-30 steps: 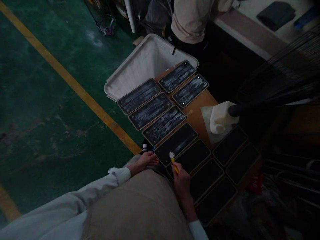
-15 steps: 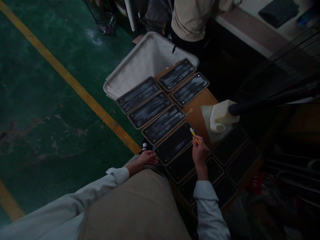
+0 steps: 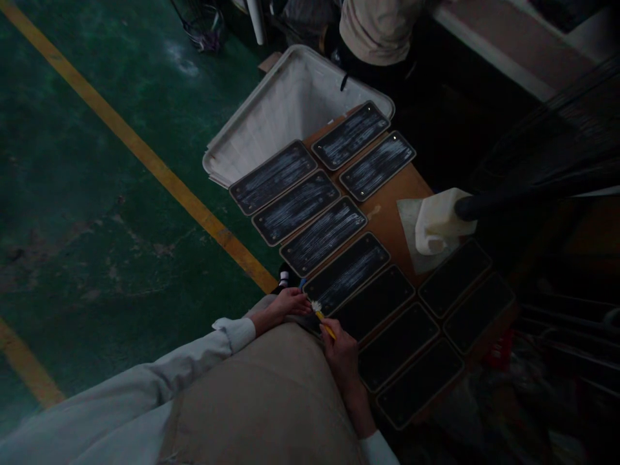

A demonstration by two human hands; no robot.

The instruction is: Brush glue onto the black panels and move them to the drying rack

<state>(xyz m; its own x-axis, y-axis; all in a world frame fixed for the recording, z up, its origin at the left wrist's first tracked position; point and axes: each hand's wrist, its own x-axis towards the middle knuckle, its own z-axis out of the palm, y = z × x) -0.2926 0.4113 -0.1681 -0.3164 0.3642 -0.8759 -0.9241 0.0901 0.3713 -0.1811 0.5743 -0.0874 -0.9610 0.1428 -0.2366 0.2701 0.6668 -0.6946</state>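
Observation:
Several dark rounded rectangular plates lie in rows on a brown table [image 3: 387, 216]. The far ones carry white streaks; the near ones are plain black. My right hand [image 3: 341, 352] is closed on a small brush with a yellow handle [image 3: 323, 321], its white bristles at the near end of a streaked plate [image 3: 346, 272]. My left hand [image 3: 285, 305] rests at the near left corner of that same plate, fingers curled against its edge.
A white lined bin [image 3: 285, 110] stands at the table's far end. A white cloth or container [image 3: 436, 223] sits on paper at the right. Another person in a beige top [image 3: 378, 26] stands beyond. A green floor with a yellow stripe [image 3: 145, 155] lies left.
My right hand drew the brush from the plate's far end back to its near end. The plate now shows more white streaks. My left hand stayed put.

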